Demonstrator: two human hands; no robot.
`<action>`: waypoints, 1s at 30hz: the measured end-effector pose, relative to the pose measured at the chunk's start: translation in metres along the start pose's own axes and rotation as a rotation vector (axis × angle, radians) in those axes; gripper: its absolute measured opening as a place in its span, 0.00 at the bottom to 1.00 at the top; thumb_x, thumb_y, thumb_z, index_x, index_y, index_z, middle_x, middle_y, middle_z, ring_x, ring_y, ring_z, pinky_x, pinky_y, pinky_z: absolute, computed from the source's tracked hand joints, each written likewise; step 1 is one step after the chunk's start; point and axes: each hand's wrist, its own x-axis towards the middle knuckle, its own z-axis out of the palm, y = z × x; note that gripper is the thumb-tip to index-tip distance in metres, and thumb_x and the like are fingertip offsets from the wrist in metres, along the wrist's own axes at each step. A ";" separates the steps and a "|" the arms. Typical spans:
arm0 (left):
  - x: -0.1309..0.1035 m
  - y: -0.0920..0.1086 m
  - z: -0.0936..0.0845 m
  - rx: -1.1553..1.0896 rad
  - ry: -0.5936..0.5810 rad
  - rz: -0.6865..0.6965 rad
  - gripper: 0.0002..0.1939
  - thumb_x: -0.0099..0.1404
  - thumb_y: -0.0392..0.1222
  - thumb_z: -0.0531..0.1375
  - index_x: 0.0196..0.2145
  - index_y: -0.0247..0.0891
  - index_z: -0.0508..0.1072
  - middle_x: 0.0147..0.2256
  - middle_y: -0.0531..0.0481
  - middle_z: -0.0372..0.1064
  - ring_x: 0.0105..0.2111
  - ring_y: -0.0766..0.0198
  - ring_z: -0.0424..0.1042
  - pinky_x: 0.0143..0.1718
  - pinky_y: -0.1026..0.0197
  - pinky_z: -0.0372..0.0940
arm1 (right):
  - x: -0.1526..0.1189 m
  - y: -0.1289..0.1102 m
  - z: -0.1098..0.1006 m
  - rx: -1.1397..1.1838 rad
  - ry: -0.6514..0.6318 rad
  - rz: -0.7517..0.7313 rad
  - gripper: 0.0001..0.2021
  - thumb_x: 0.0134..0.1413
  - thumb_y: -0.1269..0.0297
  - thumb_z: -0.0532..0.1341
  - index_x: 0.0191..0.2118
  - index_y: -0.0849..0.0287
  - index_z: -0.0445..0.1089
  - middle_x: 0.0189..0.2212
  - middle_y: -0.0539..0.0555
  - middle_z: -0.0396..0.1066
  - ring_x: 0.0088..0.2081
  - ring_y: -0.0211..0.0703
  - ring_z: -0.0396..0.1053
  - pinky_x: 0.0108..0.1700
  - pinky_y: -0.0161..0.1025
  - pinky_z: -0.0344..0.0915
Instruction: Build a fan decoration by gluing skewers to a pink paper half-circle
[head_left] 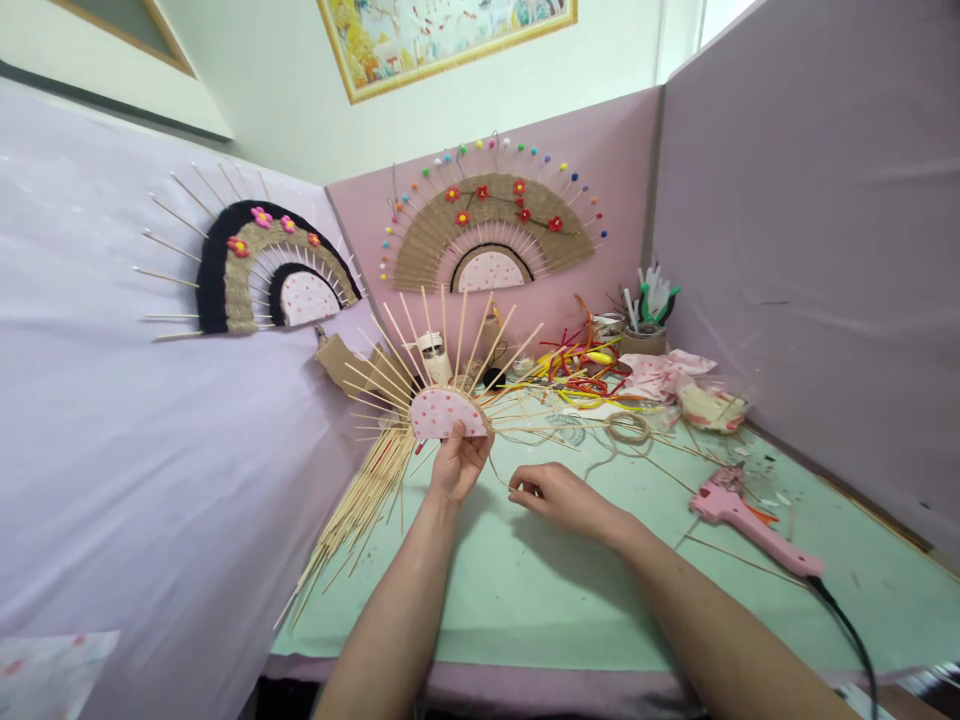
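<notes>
Grip and surroundings at the work surface. My left hand [457,466] is closed on the lower right edge of the dotted half-round base [441,410], thumb pressed to its front face and fingers behind, so that the base stands tilted up above the table. My right hand [562,497], just to the right and slightly lower, has thumb and forefinger pressed together on a thin cord [498,475], which runs up to the right corner of the base. From the curved edge of the base, light sticks [444,330] radiate like a fan. I judge the step in hand to be guiding the cord at the roots of these sticks; the next move calls for a steady base, light tension and a clear path between neighbouring sticks. Whether the cord is already fixed at that corner, I cannot tell. Farther out, a bundle of loose sticks [371,490] lies to the left, and a coil of cord [628,428] and a pink glue gun [757,530] lie to the right. Beyond, coloured stems [592,385] are heaped near the back panel, where a large decorated fan [427,235] hangs; a dark-banded fan [214,270] hangs on the left panel.
</notes>
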 end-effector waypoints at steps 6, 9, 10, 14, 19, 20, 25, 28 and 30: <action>0.000 -0.001 0.001 0.027 -0.012 0.034 0.09 0.61 0.39 0.65 0.40 0.39 0.73 0.38 0.49 0.77 0.40 0.65 0.76 0.52 0.57 0.66 | -0.005 -0.001 -0.018 0.141 0.220 -0.023 0.12 0.60 0.59 0.56 0.33 0.59 0.73 0.22 0.49 0.69 0.25 0.36 0.61 0.29 0.33 0.56; 0.001 -0.001 -0.001 0.032 -0.003 0.039 0.09 0.61 0.38 0.66 0.40 0.40 0.73 0.36 0.51 0.77 0.38 0.66 0.76 0.52 0.57 0.66 | -0.009 -0.003 -0.027 0.219 0.312 -0.021 0.12 0.59 0.57 0.57 0.32 0.58 0.73 0.20 0.47 0.66 0.22 0.35 0.58 0.26 0.33 0.55; 0.002 -0.001 -0.001 0.029 0.004 0.039 0.09 0.61 0.38 0.66 0.40 0.40 0.73 0.36 0.51 0.77 0.38 0.66 0.76 0.52 0.58 0.66 | -0.011 -0.004 -0.030 0.245 0.336 -0.025 0.13 0.59 0.56 0.58 0.32 0.58 0.73 0.20 0.47 0.66 0.22 0.35 0.57 0.25 0.33 0.55; 0.004 -0.001 -0.003 0.028 0.040 0.045 0.09 0.61 0.38 0.66 0.39 0.40 0.73 0.36 0.51 0.77 0.37 0.67 0.75 0.52 0.57 0.66 | -0.017 0.000 -0.037 0.326 0.481 -0.059 0.13 0.57 0.54 0.60 0.32 0.59 0.74 0.20 0.48 0.65 0.21 0.35 0.56 0.24 0.34 0.55; 0.005 -0.001 -0.006 0.054 0.040 0.053 0.09 0.60 0.38 0.66 0.39 0.41 0.72 0.35 0.52 0.77 0.36 0.67 0.76 0.51 0.57 0.66 | -0.020 0.008 -0.043 0.354 0.866 -0.102 0.09 0.56 0.58 0.61 0.36 0.57 0.72 0.19 0.45 0.58 0.21 0.34 0.54 0.24 0.34 0.54; 0.005 -0.001 -0.006 0.056 0.035 0.052 0.10 0.60 0.39 0.67 0.39 0.41 0.72 0.35 0.52 0.77 0.37 0.67 0.76 0.51 0.57 0.66 | -0.020 0.010 -0.044 0.370 0.916 -0.099 0.08 0.56 0.59 0.61 0.38 0.57 0.72 0.20 0.45 0.58 0.22 0.34 0.54 0.24 0.34 0.54; 0.004 -0.001 -0.007 0.073 0.032 0.036 0.12 0.58 0.39 0.68 0.39 0.41 0.72 0.36 0.53 0.77 0.37 0.67 0.76 0.53 0.55 0.66 | -0.017 0.013 -0.051 0.523 1.007 -0.075 0.10 0.52 0.60 0.62 0.40 0.57 0.69 0.22 0.46 0.61 0.23 0.35 0.58 0.24 0.34 0.56; 0.004 -0.001 -0.007 0.077 0.017 0.032 0.11 0.58 0.39 0.68 0.39 0.41 0.72 0.37 0.52 0.77 0.37 0.66 0.76 0.52 0.55 0.66 | -0.016 0.014 -0.054 0.578 1.053 -0.041 0.10 0.50 0.62 0.62 0.40 0.57 0.69 0.25 0.47 0.65 0.26 0.36 0.62 0.27 0.34 0.59; 0.004 -0.001 -0.007 0.067 0.001 0.035 0.11 0.58 0.39 0.68 0.39 0.41 0.72 0.37 0.52 0.77 0.37 0.66 0.76 0.51 0.56 0.66 | -0.016 0.016 -0.055 0.619 1.071 -0.027 0.10 0.50 0.63 0.61 0.40 0.57 0.69 0.27 0.49 0.67 0.27 0.36 0.63 0.27 0.34 0.59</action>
